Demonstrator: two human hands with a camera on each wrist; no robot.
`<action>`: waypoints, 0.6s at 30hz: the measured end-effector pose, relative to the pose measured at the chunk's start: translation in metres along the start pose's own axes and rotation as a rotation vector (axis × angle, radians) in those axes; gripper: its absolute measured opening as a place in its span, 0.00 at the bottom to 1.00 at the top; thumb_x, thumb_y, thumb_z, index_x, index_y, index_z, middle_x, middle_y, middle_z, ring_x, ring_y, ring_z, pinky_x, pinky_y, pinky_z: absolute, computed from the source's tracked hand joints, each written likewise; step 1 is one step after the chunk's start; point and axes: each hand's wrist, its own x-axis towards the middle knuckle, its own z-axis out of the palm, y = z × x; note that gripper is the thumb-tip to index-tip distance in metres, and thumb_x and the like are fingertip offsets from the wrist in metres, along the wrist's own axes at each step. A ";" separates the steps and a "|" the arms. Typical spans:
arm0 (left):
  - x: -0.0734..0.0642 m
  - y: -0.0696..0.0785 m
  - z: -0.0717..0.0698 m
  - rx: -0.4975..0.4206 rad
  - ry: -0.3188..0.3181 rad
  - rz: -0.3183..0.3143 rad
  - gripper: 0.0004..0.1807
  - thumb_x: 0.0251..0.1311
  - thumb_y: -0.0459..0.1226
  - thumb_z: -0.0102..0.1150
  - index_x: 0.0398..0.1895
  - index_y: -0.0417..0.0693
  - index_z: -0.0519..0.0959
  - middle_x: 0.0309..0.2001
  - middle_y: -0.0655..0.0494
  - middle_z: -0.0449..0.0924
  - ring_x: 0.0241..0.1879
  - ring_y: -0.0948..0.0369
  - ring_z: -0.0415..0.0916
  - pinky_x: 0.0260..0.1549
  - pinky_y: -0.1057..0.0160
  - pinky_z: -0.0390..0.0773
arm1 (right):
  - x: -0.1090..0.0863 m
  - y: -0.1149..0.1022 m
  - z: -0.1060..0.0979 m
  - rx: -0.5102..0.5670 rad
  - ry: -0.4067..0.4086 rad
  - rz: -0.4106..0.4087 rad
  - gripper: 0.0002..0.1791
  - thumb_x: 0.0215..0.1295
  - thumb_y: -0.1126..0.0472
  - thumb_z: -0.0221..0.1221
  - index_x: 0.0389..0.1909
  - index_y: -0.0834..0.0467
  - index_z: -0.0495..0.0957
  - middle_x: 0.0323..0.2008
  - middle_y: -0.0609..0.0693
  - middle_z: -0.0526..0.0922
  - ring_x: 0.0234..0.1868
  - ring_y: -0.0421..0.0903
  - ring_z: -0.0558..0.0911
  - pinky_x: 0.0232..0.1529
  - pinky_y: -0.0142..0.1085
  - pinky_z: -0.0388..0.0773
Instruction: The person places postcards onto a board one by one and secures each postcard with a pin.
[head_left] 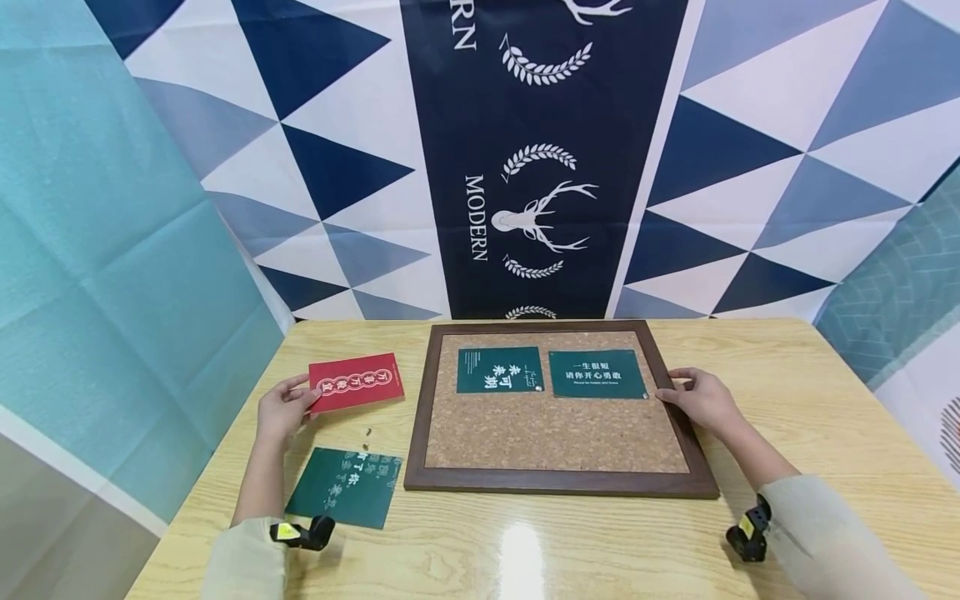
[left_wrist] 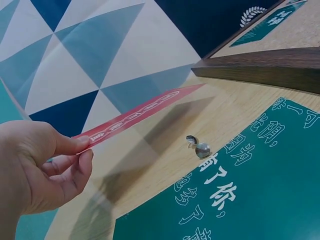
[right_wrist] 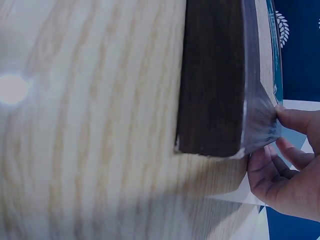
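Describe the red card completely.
The red card is a thin, rectangular, paper-like piece with pale, outlined Chinese characters in a row, enclosed by a scalloped border of similar outlines. It looks flat and uncreased. The left hand pinches it at its left end, thumb on top. It appears raised above the wood-grain table, over its shadow, to the left of the framed cork board.

Board frame (head_left: 562,482) seemingly in all three views
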 end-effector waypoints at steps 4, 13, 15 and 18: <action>-0.002 0.002 0.000 0.010 0.007 0.007 0.27 0.63 0.35 0.54 0.66 0.42 0.64 0.41 0.53 0.71 0.26 0.71 0.74 0.29 0.71 0.80 | -0.001 -0.001 -0.001 -0.008 0.000 -0.001 0.37 0.64 0.50 0.56 0.64 0.72 0.58 0.53 0.74 0.69 0.50 0.65 0.74 0.41 0.47 0.77; -0.004 0.003 0.005 -0.002 0.021 -0.003 0.26 0.62 0.37 0.57 0.64 0.45 0.68 0.39 0.56 0.73 0.27 0.68 0.75 0.30 0.68 0.80 | 0.000 0.000 0.000 -0.004 -0.001 0.001 0.37 0.64 0.50 0.55 0.64 0.72 0.58 0.53 0.74 0.69 0.50 0.64 0.74 0.40 0.46 0.77; -0.005 0.004 0.005 0.017 0.001 0.007 0.26 0.63 0.37 0.56 0.65 0.45 0.66 0.41 0.54 0.72 0.28 0.68 0.75 0.31 0.68 0.80 | 0.000 0.000 0.000 -0.005 0.003 0.000 0.37 0.64 0.50 0.55 0.64 0.72 0.58 0.52 0.74 0.69 0.49 0.64 0.75 0.40 0.46 0.77; -0.006 0.006 0.005 0.014 -0.016 -0.002 0.27 0.63 0.38 0.56 0.65 0.45 0.66 0.42 0.54 0.73 0.29 0.68 0.74 0.32 0.68 0.80 | 0.000 0.001 0.000 -0.005 0.003 -0.001 0.37 0.64 0.50 0.56 0.64 0.72 0.58 0.53 0.74 0.69 0.49 0.64 0.75 0.40 0.46 0.77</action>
